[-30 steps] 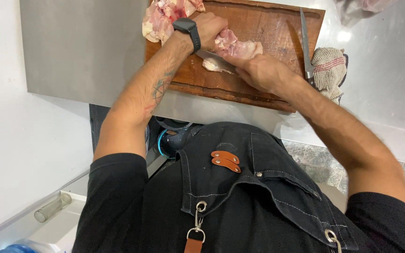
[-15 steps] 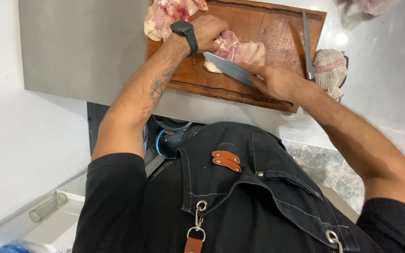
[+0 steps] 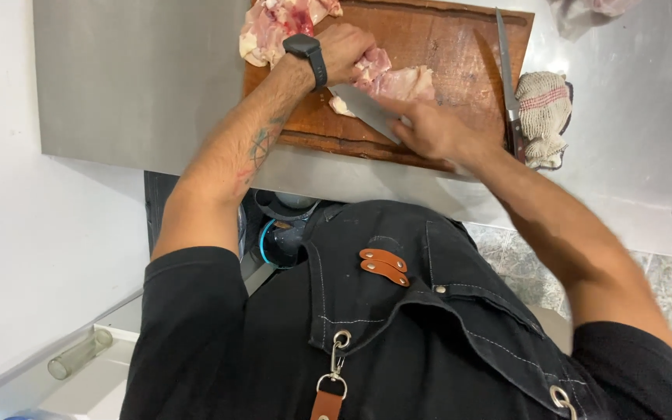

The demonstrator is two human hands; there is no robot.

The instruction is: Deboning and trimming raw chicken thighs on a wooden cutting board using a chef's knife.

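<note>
We record a wooden cutting board (image 3: 429, 47) lying on a steel counter (image 3: 134, 78), its near edge close to the counter's front edge. On the board, the left hand (image 3: 344, 50), with a black watch (image 3: 309, 58) on the wrist, is curled closed over a piece of raw meat (image 3: 402, 78), pinning it to the wood near the board's middle. The right hand (image 3: 433, 132) is wrapped fully around the handle of a knife (image 3: 363, 109); the broad blade lies flat-angled just beside the meat, tip toward the left hand, and we cannot tell whether the edge touches the meat. More raw meat (image 3: 274, 27) is heaped at the board's far left corner, touching the left wrist. A second knife (image 3: 505, 70) lies along the board's right edge, with a folded cloth (image 3: 544, 117) just beside it on the counter. Open steel extends to the left of the board; bare wood shows to the right of the meat.
</note>
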